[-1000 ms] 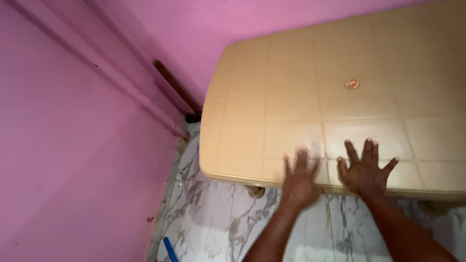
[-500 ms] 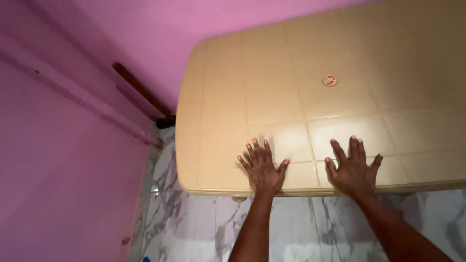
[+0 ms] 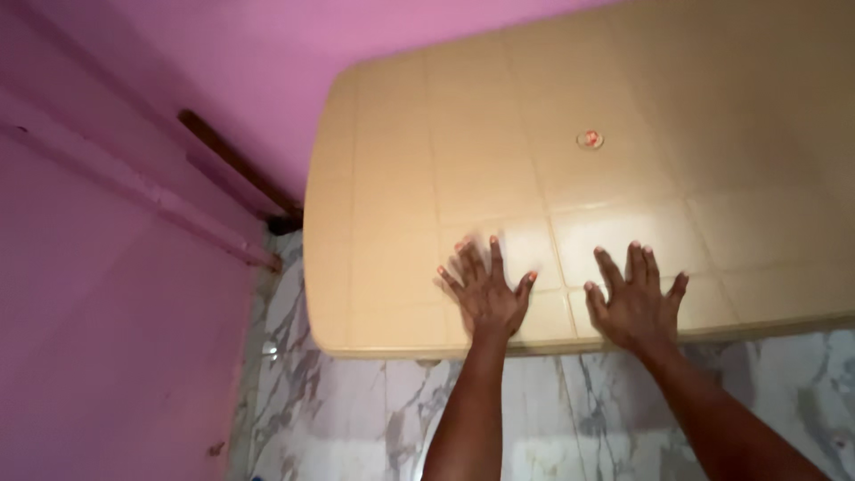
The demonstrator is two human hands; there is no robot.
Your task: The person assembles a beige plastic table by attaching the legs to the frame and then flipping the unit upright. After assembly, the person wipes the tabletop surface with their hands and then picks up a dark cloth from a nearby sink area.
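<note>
A beige plastic table (image 3: 499, 107) with a moulded square-tile pattern fills the upper right of the head view. My left hand (image 3: 486, 291) lies palm down on its near edge, fingers spread and slightly blurred. My right hand (image 3: 635, 299) rests flat a short way to the right, fingers also apart. Neither hand holds anything. A small round pinkish mark or cap (image 3: 589, 139) sits at the table's middle, well beyond both hands.
Pink walls (image 3: 107, 294) close in on the left and behind the table. A dark wooden stick (image 3: 233, 165) leans along the wall at the corner. White marbled floor tiles (image 3: 356, 410) show below the table's near edge.
Both hands have come forward from the table's edge onto its top and now lie flat. The view has shifted so the table sits further right and larger.
</note>
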